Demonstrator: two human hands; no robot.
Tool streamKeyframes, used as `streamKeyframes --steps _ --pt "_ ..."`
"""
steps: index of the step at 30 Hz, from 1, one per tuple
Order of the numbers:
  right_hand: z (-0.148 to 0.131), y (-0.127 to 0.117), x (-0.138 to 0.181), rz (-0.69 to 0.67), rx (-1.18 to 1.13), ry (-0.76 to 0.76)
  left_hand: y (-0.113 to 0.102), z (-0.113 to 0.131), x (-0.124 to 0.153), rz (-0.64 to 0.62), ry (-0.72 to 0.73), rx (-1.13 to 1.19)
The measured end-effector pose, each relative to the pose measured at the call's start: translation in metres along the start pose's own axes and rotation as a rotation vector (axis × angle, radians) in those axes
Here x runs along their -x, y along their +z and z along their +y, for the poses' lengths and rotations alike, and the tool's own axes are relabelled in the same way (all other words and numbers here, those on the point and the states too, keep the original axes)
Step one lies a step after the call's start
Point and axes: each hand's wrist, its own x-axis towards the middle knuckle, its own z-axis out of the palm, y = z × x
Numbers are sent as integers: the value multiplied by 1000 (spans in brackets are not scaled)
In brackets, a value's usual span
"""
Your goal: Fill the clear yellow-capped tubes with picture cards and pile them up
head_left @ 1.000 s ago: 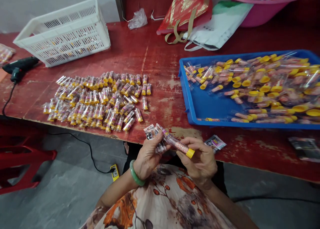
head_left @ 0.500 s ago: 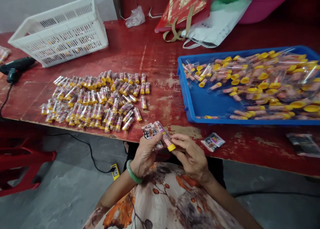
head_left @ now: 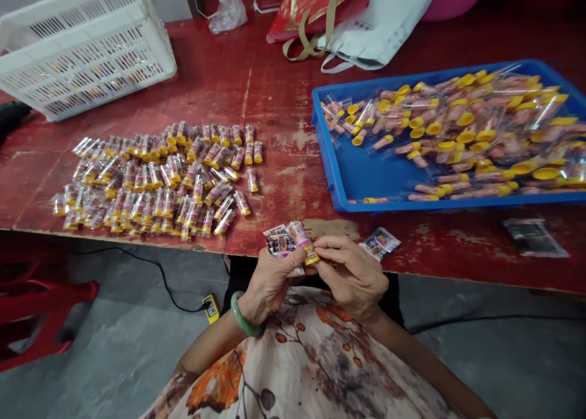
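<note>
My left hand (head_left: 270, 278) is closed on a small stack of printed plastic sleeves (head_left: 278, 240) and a clear tube with a yellow cap (head_left: 311, 257), thumb across them. A printed sleeve surrounds the tube, down over part of its cap. My right hand (head_left: 352, 272) pinches the tube's right side near the cap, fingertips touching the sleeve. Just beyond that hand, a flat pile of sleeves (head_left: 381, 243) lies at the table's front edge. To the left spreads a large group of sleeved tubes (head_left: 151, 184), yellow ends mostly toward me.
A blue tray (head_left: 336, 187) of yellow-capped tubes with pink contents stands to the right. Farther right lies a dark packet (head_left: 535, 237). A white crate (head_left: 105, 71), a clear plastic bag (head_left: 229, 11), a red bag (head_left: 315, 10) and a white bag (head_left: 370, 40) are at the back.
The printed sleeve has slid down the tube, covering more of it and part of the yellow cap. Both hands stay closed around it. The view has shifted slightly.
</note>
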Motion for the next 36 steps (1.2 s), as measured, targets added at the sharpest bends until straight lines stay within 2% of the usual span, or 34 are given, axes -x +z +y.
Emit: streamKeyframes --steps 18,24,31,36 --pt "4 2 10 59 69 -40 -1 -1 -1 -45 6 -8" --pt "9 4 10 20 51 -3 -4 -1 -7 -30 16 -18" --pt "41 33 -8 94 6 61 -8 10 -41 -51 95 -62" --pt "52 58 -29 95 29 1 -9 29 -57 -42 214 -25"
